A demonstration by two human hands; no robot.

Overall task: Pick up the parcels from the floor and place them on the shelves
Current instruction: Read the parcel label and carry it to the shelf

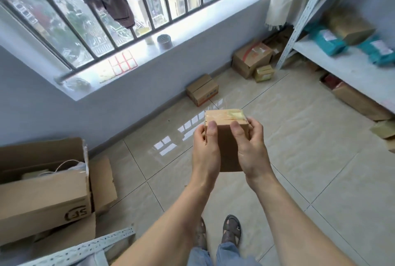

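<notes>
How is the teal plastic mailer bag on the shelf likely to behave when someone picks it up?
The teal mailer bag looks soft and wrinkled, so it will probably sag rather than stay stiff. Its plastic skin may be a little slippery. Lying flat on the shelf, it seems unlikely to roll or tip.

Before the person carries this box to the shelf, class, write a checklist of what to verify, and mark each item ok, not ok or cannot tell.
1. Both hands on the small cardboard box: ok; left hand and right hand hold opposite sides.
2. Box is clear of the floor: ok.
3. Box sealed: ok; tape across the top.
4. Free space on the white shelf: ok; bare board in front of the teal parcels.
5. Path to the shelf: ok; open floor tiles, and the box by the wall sits off to the side.
6. Box weight: cannot tell.
</notes>
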